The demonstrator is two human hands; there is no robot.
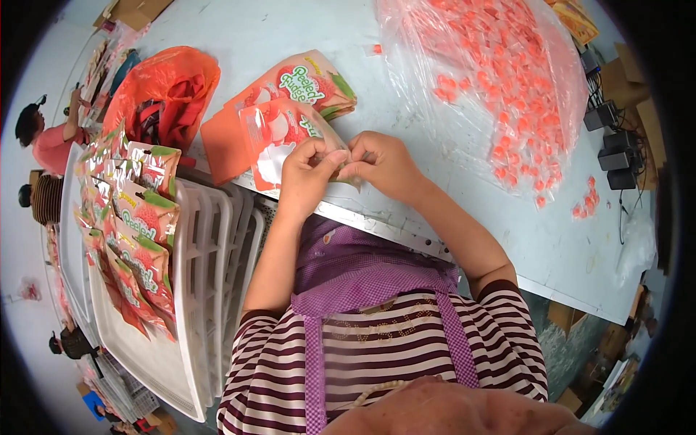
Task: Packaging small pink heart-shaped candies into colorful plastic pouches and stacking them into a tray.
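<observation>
My left hand (pixel 308 174) and my right hand (pixel 380 163) both pinch the near edge of an orange and white snack pouch (pixel 279 134) lying at the table's front edge. The fingertips of both hands meet at the pouch's corner. A second pouch of the same kind (pixel 308 80) lies just behind it. Further right sits a large clear plastic bag (pixel 500 80) full of small pink wrapped candies.
White plastic trays (pixel 210 254) at my left hold a row of several filled pouches (pixel 138 225). An orange plastic bag (pixel 163 90) sits at the back left. A few loose candies (pixel 586 203) lie on the table (pixel 565 254). Other people work at the far left.
</observation>
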